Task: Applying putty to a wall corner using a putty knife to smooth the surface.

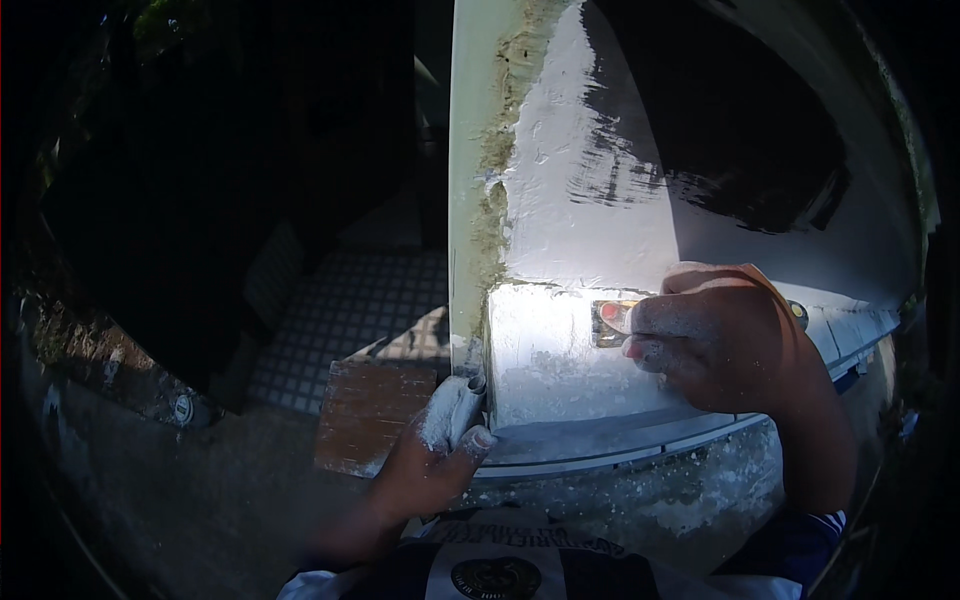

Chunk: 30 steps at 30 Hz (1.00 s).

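Observation:
My right hand (700, 335) is closed on a flat, dusty block (607, 325) with a dark patterned end, pressing it to the white ledge (540, 385) below the wall. A tan edge (755, 275) shows above the knuckles; whether it belongs to the block, I cannot tell. By the ledge's left corner is my left hand (445, 435), coated in white powder. Its fingers are curled close to the corner, and what lies between them and the thumb, if anything, cannot be made out.
Above the ledge rises a white-coated wall (560, 210) with a dark patch (740, 110). A greenish post edge (470, 200) borders it. Beside my left hand is a brown board (375, 415). Tiled floor (340, 310) lies beyond the shaded doorway. A round yellow-and-black thing (798, 315) shows past my right wrist.

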Available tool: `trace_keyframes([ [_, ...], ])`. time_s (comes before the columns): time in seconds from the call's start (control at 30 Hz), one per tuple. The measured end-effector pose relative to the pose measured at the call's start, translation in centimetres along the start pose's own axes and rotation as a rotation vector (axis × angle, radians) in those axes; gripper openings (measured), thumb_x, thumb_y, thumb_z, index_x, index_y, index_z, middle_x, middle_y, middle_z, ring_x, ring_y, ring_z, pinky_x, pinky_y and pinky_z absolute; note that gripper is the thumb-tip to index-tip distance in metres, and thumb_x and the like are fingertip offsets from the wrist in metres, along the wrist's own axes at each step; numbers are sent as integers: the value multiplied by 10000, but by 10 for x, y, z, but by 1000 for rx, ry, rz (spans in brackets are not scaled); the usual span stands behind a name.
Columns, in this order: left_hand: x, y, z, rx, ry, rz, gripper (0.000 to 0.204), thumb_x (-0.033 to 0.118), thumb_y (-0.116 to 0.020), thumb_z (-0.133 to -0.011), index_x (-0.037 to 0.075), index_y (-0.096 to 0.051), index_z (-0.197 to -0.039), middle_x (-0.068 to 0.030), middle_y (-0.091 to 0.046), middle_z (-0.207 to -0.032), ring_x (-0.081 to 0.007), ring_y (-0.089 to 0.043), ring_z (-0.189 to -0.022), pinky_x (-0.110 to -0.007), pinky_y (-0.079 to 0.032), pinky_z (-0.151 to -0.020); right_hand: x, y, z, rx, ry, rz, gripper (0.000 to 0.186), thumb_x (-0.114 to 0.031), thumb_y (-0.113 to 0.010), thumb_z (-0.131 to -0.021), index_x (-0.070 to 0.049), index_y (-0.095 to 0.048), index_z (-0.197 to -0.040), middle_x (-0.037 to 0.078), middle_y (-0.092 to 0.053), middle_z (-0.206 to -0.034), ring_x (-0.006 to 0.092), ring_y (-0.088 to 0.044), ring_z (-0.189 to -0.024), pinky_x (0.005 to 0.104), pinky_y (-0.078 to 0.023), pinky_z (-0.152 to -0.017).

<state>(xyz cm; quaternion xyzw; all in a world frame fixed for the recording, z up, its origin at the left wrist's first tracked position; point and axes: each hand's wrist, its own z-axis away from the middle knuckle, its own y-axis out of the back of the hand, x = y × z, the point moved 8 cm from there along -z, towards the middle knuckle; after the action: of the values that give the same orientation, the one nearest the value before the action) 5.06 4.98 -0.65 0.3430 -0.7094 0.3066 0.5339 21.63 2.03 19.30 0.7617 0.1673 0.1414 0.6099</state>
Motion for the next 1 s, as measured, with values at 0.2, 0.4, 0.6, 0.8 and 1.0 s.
trace_keyframes([
  [0.2, 4, -4, -5, -50, 4, 1, 606, 187, -577, -937, -106, -276, -1375, -231, -434, -1346, -253, -421, -1267, -366, -356, -1032, 7, 1, 0, 27, -21, -82, 87, -111, -736, -702, -57, -690, -752, 81, -585, -612, 199, -570, -543, 328, -457, -510],
  [0.4, 3, -5, -1, -16, 17, 108, 607, 169, -574, -938, -95, -260, -1386, -212, -421, -1362, -241, -397, -1284, -357, -333, -1050, 0, -2, -3, -9, -10, -4, 87, -103, -733, -709, -45, -675, -738, 84, -576, -605, 211, -559, -528, 334, -449, -498],
  [0.6, 0, -4, -7, -63, 33, 90, 623, 175, -588, -932, -92, -257, -1388, -207, -407, -1377, -239, -378, -1301, -366, -327, -1060, 10, 1, -2, 38, -38, -105, 96, -122, -736, -725, -45, -682, -742, 88, -580, -608, 201, -563, -526, 329, -447, -498],
  [0.8, 2, -4, -4, -22, 40, 132, 625, 184, -600, -927, -81, -272, -1388, -192, -428, -1359, -232, -398, -1280, -368, -345, -1045, 0, 0, -2, -6, -57, 4, 117, -123, -735, -735, -19, -681, -735, 100, -608, -632, 190, -571, -525, 317, -448, -497],
  [1.0, 2, -5, -5, -40, 65, 120, 642, 182, -591, -931, -91, -243, -1397, -210, -396, -1388, -246, -363, -1312, -373, -319, -1067, 9, 5, 6, 75, -88, -61, 118, -131, -741, -732, -25, -691, -743, 100, -608, -629, 193, -570, -527, 329, -451, -505],
])
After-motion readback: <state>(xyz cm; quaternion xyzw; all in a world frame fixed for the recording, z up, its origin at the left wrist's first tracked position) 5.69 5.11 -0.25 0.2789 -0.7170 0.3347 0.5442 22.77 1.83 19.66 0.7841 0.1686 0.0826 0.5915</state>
